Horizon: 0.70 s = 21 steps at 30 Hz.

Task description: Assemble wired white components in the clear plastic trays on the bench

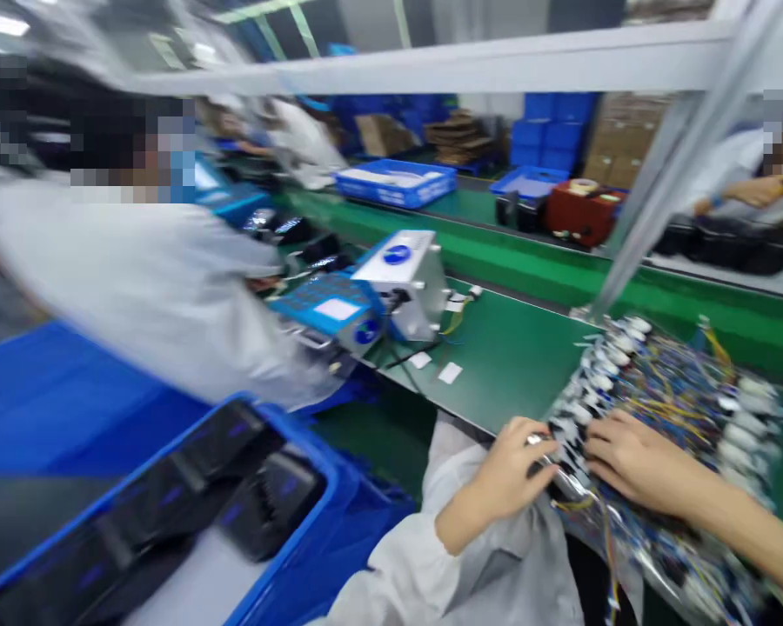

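Note:
My left hand [512,469] is curled at the table's front edge, thumb and fingers closed around a small shiny, dark piece [540,452] too blurred to name. My right hand [645,461] reaches in from the right, fingers bent down onto the near part of a wire harness pile [675,387]. What its fingertips grip is hidden. White round parts [600,382] with dark bits run in a row along the pile's left side, close to both hands. Loose coloured wires [608,556] with small connectors hang over the front edge near my lap.
On the green table [515,356] stand a white-and-blue device [408,283] and small white labels [450,373]. A co-worker's white sleeve [170,296] is at left. A blue bin [319,487] with black units stands front left. A metal post [665,174] rises behind the table.

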{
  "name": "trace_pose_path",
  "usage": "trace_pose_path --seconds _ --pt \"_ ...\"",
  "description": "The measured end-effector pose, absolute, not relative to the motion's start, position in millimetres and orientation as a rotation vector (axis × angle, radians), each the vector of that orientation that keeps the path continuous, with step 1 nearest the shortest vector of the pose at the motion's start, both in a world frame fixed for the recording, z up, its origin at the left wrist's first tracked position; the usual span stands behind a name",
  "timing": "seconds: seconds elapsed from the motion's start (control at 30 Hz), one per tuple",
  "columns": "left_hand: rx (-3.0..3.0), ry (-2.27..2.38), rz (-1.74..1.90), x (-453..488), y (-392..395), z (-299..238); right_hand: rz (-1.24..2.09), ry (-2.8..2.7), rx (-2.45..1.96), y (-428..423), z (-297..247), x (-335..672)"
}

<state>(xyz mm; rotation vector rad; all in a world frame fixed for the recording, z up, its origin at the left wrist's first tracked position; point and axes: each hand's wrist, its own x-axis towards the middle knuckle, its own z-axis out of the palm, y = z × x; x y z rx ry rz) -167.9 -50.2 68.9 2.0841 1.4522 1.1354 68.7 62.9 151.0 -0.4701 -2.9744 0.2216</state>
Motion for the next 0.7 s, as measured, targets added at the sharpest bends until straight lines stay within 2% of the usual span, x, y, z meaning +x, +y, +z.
trace_pose_path --seconds 0.33,0.53,0.7 --pt "2.028 1.474 1.042 -155.8 -45.2 75.4 0.130 -3.070 -0.716 45.4 155.5 60.7" --pt "1.883 1.462 1.150 -169.7 -41.9 63.7 0.128 -3.076 -0.725 50.0 167.0 67.6" --pt "1.756 1.362 0.985 -189.9 -27.1 44.4 0.326 -2.525 -1.050 104.5 197.7 123.6"
